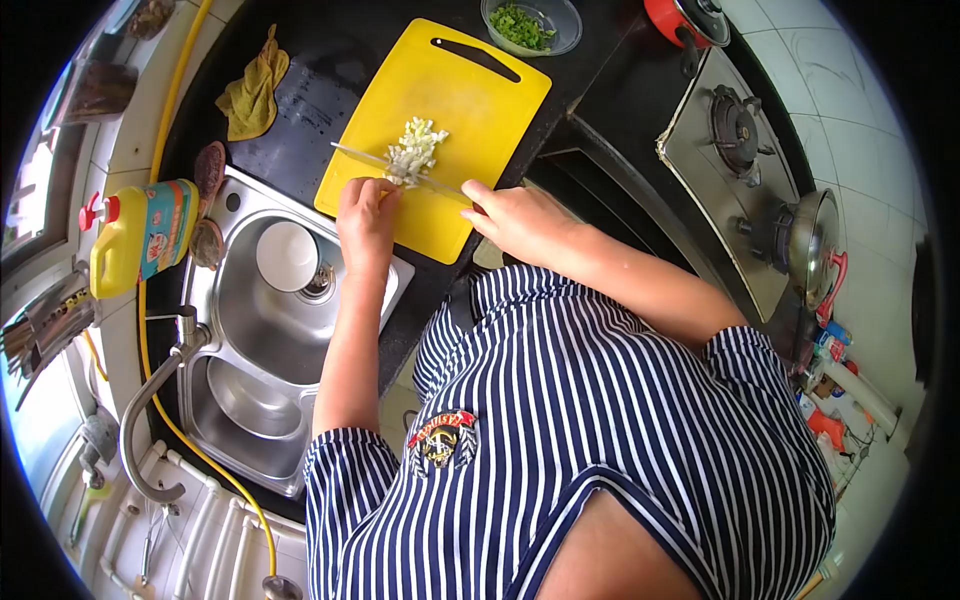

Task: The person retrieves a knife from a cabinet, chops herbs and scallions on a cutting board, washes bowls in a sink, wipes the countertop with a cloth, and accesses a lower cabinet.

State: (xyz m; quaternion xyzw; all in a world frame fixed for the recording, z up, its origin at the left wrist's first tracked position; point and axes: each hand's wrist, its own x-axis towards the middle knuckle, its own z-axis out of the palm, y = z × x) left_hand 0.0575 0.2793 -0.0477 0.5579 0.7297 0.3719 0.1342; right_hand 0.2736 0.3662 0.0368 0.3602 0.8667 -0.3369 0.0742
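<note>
A yellow cutting board (455, 95) lies at an angle on the dark counter. On its lower half sits a small heap of chopped white-and-pale-green vegetable pieces (418, 143). My right hand (522, 222) is closed around the handle of a knife (358, 153), whose thin blade crosses the board beside the heap and points left. Close to the blade, on the near side, my left hand (366, 228) has its fingers bent and pressed together at the heap's edge. What those fingers pinch, if anything, is hidden.
A glass bowl of chopped greens (522, 26) stands beyond the board. To the left are a crumpled cloth (254, 86), a yellow jug (145, 238) and a steel sink (240, 320) holding a white bowl (287, 256). A gas stove (735, 190) and red pot (690, 18) are right.
</note>
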